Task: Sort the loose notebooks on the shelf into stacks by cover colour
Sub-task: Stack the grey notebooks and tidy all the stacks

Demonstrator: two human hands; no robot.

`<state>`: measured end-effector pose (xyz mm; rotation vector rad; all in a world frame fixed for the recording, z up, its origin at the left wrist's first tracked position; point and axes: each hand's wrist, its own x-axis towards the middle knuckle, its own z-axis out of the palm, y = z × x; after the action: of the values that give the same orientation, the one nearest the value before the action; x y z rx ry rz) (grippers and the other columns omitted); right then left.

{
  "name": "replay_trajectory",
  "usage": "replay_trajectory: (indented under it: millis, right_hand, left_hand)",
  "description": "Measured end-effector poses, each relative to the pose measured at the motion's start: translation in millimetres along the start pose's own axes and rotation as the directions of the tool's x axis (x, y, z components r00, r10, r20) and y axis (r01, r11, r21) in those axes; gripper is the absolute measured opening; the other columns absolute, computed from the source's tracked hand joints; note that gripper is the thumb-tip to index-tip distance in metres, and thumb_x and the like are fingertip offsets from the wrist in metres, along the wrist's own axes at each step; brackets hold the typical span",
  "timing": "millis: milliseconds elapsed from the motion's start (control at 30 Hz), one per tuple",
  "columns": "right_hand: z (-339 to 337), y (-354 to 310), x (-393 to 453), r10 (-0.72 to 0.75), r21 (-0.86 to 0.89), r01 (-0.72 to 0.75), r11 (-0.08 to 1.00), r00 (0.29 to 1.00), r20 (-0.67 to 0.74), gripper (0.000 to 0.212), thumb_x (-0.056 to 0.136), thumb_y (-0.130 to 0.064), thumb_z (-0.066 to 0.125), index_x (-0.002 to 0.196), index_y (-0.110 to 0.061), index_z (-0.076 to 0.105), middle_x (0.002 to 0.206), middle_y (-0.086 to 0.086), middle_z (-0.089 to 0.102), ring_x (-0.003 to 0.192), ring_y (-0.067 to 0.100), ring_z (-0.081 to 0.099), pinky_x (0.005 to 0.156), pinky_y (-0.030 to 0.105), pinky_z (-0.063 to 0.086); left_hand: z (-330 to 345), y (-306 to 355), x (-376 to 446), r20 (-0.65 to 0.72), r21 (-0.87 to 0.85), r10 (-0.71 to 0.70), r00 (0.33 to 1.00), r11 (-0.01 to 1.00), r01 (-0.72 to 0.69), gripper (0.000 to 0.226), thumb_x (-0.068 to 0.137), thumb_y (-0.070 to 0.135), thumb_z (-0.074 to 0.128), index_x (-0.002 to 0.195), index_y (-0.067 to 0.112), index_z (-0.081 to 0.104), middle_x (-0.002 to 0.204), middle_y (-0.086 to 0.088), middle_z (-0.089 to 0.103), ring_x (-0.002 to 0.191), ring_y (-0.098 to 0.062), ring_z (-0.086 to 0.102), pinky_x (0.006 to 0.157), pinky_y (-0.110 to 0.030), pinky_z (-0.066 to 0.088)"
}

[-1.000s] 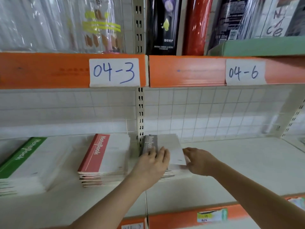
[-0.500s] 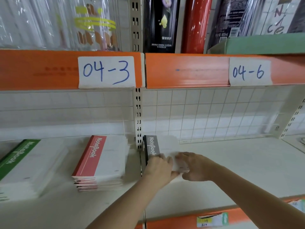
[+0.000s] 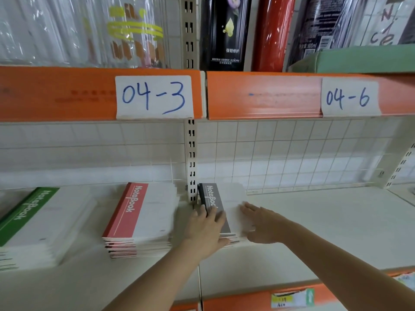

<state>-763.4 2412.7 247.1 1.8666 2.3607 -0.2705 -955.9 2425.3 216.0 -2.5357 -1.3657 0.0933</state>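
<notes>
Three stacks of notebooks lie on the shelf (image 3: 314,223) in the lower half of the frame: a green stack (image 3: 33,223) at the lower left, a red stack (image 3: 143,221) left of centre, and a grey stack (image 3: 221,205) just right of the slotted upright (image 3: 191,158) at centre. Each shows one cover colour on top, and no loose notebook is visible anywhere else on the shelf, so the sorting looks all but finished (only squaring up the grey stack seems left, as a judgement).

Both hands rest on the grey stack. The left hand (image 3: 205,230) lies flat on its grey spine strip, fingers straight and close together, thumb toward the upright. The right hand (image 3: 261,223) lies on the white part of the top cover, fingers straight and slightly spread; neither hand curls round anything.

Against the frame one second back, the top grey notebook no longer sits skewed with its corner jutting right; it now lies in line with the stack beneath. The right hand, which was then curled at that notebook's right edge, has flattened on top. The green and red stacks have not changed, though the view has shifted a little, showing more of the labels 04-3 (image 3: 154,96) and 04-6 (image 3: 349,97) in the upper half.
</notes>
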Motion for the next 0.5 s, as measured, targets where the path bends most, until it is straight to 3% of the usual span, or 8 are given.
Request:
replay_trajectory:
  millis: [167,333,400,433,500]
  right_hand:
    - [-15,-20,-8,-0.094,-0.046,0.091,0.995,0.993,-0.067,0.075,0.087,-0.036,0.056,0.152,-0.024,0.019,0.158,-0.003,0.019,0.142,0.018,0.022,0.113,0.029,0.019]
    - [-23,-63,-8,-0.197,-0.07,0.184,0.98,0.933,-0.301,0.066,0.085,-0.035,0.058,0.145,-0.021,0.034,0.147,-0.001,0.041,0.134,0.018,0.037,0.106,0.029,0.03]
    - [-24,-86,-7,-0.208,-0.074,0.194,0.978,0.909,-0.361,0.062,0.084,-0.031,0.058,0.142,-0.019,0.04,0.142,0.001,0.046,0.13,0.02,0.042,0.104,0.03,0.033]
    - [-24,-98,-6,-0.218,-0.074,0.205,0.976,0.898,-0.381,0.06,0.083,-0.028,0.058,0.14,-0.017,0.043,0.139,0.003,0.049,0.128,0.022,0.044,0.102,0.032,0.035]
    - [-23,-125,-4,-0.254,-0.085,0.24,0.967,0.881,-0.399,0.059,0.08,-0.029,0.058,0.136,-0.016,0.048,0.134,0.005,0.054,0.124,0.026,0.049,0.101,0.035,0.038]
  left_hand:
    - [-11,-16,-23,-0.03,-0.02,-0.021,0.999,1.0,0.02,0.079,0.094,0.065,0.034,0.154,0.017,0.013,0.159,-0.009,0.018,0.141,-0.032,0.026,0.107,-0.045,0.026]
    - [-34,-58,-67,-0.114,-0.039,-0.029,0.993,0.999,0.025,0.065,0.097,0.055,0.036,0.15,0.017,0.029,0.156,-0.005,0.03,0.137,-0.025,0.036,0.111,-0.04,0.027]
    - [-38,-79,-87,-0.216,-0.044,-0.025,0.976,0.999,0.016,0.057,0.094,0.052,0.036,0.137,0.018,0.051,0.14,-0.002,0.054,0.119,-0.022,0.056,0.099,-0.039,0.043]
    - [-36,-90,-98,-0.243,-0.044,-0.027,0.97,0.999,0.016,0.055,0.089,0.053,0.036,0.122,0.02,0.065,0.121,0.001,0.067,0.101,-0.018,0.066,0.085,-0.036,0.053]
    - [-29,-112,-123,-0.27,-0.038,-0.018,0.963,0.999,0.008,0.053,0.08,0.055,0.036,0.098,0.023,0.074,0.091,0.008,0.073,0.075,-0.012,0.069,0.063,-0.029,0.056]
